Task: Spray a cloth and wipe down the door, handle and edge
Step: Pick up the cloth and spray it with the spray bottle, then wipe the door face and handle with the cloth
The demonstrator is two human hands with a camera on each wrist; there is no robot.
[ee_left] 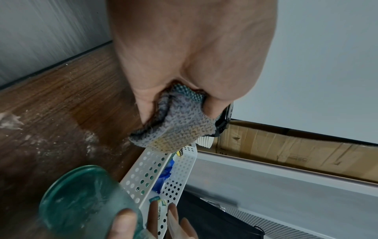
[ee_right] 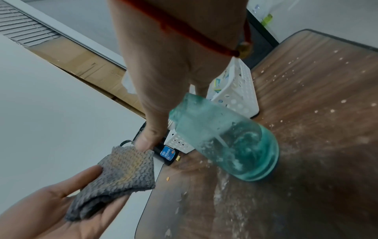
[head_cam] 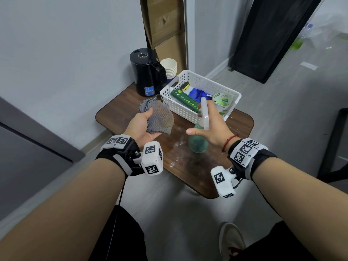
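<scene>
My left hand [head_cam: 143, 125] lies palm up and holds a folded grey knitted cloth [head_cam: 160, 119], thumb pressed on its near edge. In the left wrist view the cloth [ee_left: 175, 129] is bunched between thumb and fingers. My right hand [head_cam: 211, 123] grips the neck of a teal spray bottle [head_cam: 197, 144] with a white trigger head [head_cam: 204, 112], thumb sticking out toward the cloth. The right wrist view has the bottle [ee_right: 229, 145] tilted just over the table, a short gap right of the cloth [ee_right: 122, 174]. A dark door [head_cam: 263, 34] stands at the upper right.
The small brown table [head_cam: 197, 172] has white specks and a wet patch. On it stand a white perforated basket [head_cam: 178, 108] of supplies, a black kettle [head_cam: 145, 76] and stacked paper cups [head_cam: 169, 68]. Cardboard [head_cam: 165, 25] leans behind. A grey panel [head_cam: 28, 147] lies to the left.
</scene>
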